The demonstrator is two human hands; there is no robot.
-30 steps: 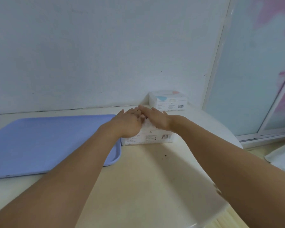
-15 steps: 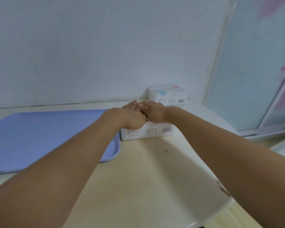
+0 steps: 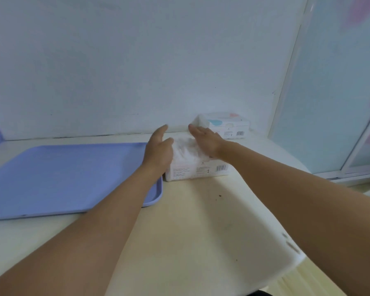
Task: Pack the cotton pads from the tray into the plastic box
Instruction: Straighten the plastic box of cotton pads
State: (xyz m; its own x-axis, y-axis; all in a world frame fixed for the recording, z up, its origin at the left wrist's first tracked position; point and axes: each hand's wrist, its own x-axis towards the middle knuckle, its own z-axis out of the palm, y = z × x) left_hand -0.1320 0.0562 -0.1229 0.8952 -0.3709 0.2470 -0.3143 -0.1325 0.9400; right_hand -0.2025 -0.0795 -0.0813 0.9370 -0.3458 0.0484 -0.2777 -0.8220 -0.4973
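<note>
A clear plastic box (image 3: 198, 170) with a barcode label stands on the table just right of the blue tray (image 3: 62, 178). White cotton pads (image 3: 185, 149) fill its open top. My left hand (image 3: 159, 149) hovers at the box's left end with fingers straight. My right hand (image 3: 205, 139) lies over the right part of the pads, fingers extended; whether it touches them I cannot tell. No pads show on the tray.
A second white box (image 3: 224, 126) with pink and blue print stands against the wall behind. The cream table (image 3: 201, 231) curves off at the right; a glass sliding door (image 3: 333, 82) is beyond it.
Both hands, which were pressed together on top of the box, have parted to its two ends, baring the white pads between them.
</note>
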